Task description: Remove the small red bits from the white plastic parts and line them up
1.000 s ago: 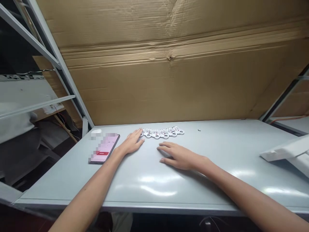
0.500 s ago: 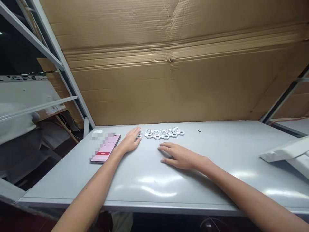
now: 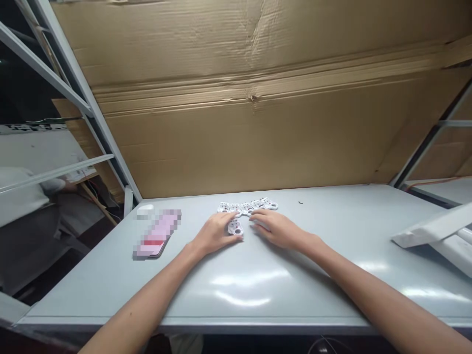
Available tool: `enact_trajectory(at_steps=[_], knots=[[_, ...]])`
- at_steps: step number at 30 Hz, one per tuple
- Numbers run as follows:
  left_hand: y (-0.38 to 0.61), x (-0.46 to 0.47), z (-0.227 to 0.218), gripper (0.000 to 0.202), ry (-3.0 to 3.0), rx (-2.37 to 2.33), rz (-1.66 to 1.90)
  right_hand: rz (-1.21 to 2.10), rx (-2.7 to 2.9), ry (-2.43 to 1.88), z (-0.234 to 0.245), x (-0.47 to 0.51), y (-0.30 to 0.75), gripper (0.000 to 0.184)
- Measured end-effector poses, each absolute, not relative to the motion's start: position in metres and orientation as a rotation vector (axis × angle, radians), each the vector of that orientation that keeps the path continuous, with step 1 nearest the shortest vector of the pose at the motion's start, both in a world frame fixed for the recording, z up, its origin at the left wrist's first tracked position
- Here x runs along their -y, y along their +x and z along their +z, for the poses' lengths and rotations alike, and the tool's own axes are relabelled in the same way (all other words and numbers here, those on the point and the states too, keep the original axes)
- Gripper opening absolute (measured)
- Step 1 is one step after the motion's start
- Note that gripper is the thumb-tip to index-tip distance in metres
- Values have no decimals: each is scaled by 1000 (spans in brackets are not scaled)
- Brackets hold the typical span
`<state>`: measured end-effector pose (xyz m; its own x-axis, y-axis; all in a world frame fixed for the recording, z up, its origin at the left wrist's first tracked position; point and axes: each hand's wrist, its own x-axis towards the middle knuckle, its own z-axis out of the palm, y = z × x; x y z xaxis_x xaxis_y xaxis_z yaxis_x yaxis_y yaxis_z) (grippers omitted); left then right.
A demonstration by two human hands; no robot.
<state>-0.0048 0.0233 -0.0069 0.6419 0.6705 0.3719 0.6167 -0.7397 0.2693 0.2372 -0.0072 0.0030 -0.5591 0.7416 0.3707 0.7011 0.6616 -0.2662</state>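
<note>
My left hand (image 3: 216, 233) rests on the grey table with thumb and fingers on either side of a small white flat piece (image 3: 236, 227). This piece has a ring-like round hole and dark and reddish marks. Just behind it, several similar white pieces (image 3: 246, 208) lie in an overlapping row, partly covered by my fingertips. My right hand (image 3: 276, 230) is low over the table to the right of the held piece. Its fingers are apart and hold nothing, with the fingertips close to the row; whether they touch it I cannot tell.
A phone with a pink screen (image 3: 158, 235) lies on the left of the table (image 3: 313, 290), a white case-like object (image 3: 145, 210) behind it. White foam-like strips (image 3: 431, 228) lie at the right. A cardboard wall (image 3: 258, 147) closes the back; metal frame posts (image 3: 92, 118) flank it.
My left hand has moved right and nearer to me, bringing one white piece from the row's left end to in front of it. My right hand has shifted slightly toward the row.
</note>
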Motion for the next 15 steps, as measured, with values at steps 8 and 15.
enact_trajectory(at_steps=[8,15], knots=[[-11,-19,-1,62,2740,-1068,582,133,2324,-1024,-8,6,226,25],[-8,-19,-7,36,2767,-913,644,179,2282,-1018,-17,6,213,25]])
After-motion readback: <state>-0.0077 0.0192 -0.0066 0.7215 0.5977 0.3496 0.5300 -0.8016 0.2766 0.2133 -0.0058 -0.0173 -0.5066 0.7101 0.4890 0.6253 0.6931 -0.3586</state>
